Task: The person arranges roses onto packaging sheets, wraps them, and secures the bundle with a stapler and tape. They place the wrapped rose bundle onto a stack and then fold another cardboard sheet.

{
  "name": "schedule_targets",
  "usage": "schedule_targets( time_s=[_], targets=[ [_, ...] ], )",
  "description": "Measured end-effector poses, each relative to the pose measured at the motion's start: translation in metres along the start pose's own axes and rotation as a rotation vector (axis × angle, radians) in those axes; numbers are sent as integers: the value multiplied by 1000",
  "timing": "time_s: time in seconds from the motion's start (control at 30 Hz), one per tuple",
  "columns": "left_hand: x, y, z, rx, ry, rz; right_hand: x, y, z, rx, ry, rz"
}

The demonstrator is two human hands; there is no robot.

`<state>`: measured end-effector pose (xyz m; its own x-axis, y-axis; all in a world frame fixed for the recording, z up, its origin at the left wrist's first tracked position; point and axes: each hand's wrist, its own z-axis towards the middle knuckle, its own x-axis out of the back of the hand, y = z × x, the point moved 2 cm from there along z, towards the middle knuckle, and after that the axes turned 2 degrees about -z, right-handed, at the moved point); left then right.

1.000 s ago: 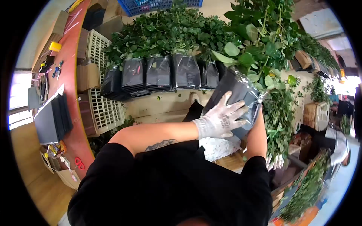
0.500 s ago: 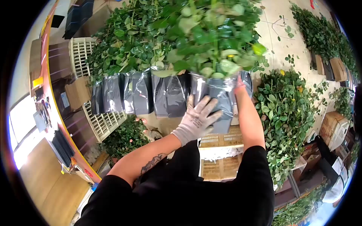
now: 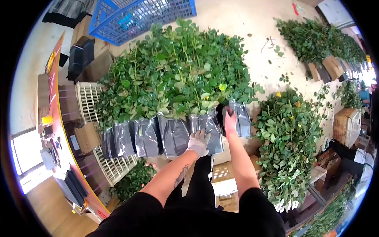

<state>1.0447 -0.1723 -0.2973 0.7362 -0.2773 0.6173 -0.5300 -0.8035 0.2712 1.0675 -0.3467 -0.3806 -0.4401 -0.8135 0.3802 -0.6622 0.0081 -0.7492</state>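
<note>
My left hand [image 3: 198, 143], in a pale, stained glove, lies with its fingers spread on the lower part of a dark bundle wrapped in clear film [image 3: 213, 138]. Just right of that bundle is my bare right hand [image 3: 230, 121], at a dark gap beside another wrapped bundle [image 3: 242, 122]. Its fingertips look dark and partly hidden, so their grip is unclear. Several more wrapped bundles [image 3: 147, 136] stand in a row to the left. Dense leafy green stems [image 3: 169, 75] spread out above the row.
A blue crate [image 3: 144, 19] is at the top. Cream plastic crates [image 3: 90, 100] and a long red-edged table [image 3: 59, 110] are on the left. More foliage [image 3: 290, 138] lies on the right, beside a worn whitish box [image 3: 348, 126]. Tan baskets [image 3: 227, 189] are below my right hand.
The bundle handled at the right has come down into the row, its leaves now among the others. My left hand rests flatter on it, and my right hand has moved to its right side.
</note>
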Motion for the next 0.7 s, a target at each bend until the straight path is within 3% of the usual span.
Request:
schedule_targets(
  time_s=[0.07,0.13,0.2,0.27,0.33,0.4,0.43,0.47,0.5,0.53,0.6,0.7],
  targets=[
    [-6,0,2,7,-9,-81,16,66,-6,46,-132,268],
    [-7,-1,9,19,-40,-137,59,45,-80,-127,-204,530],
    [1,1,7,30,-31,-126,97,101,-126,-167,-140,411],
    [3,1,0,-9,1,-56,135,129,-203,-287,-41,515],
    [23,9,-18,-66,-113,-24,165,155,-295,-413,107,460],
    [22,12,-30,-115,-62,112,177,225,-383,-528,280,546],
    [-27,-5,-7,-198,200,341,177,281,-428,-552,304,707],
    [-39,-9,-25,-340,353,331,168,322,-477,-569,317,869],
    [-49,-12,-46,-478,511,337,150,313,-523,-681,460,811],
    [-27,-2,-90,-550,286,246,126,305,-565,-794,593,757],
    [-48,-10,-142,-693,120,182,70,326,-632,-1003,550,824],
    [-101,-56,-195,-638,-293,133,-27,316,-699,-976,620,925]
  ],
)
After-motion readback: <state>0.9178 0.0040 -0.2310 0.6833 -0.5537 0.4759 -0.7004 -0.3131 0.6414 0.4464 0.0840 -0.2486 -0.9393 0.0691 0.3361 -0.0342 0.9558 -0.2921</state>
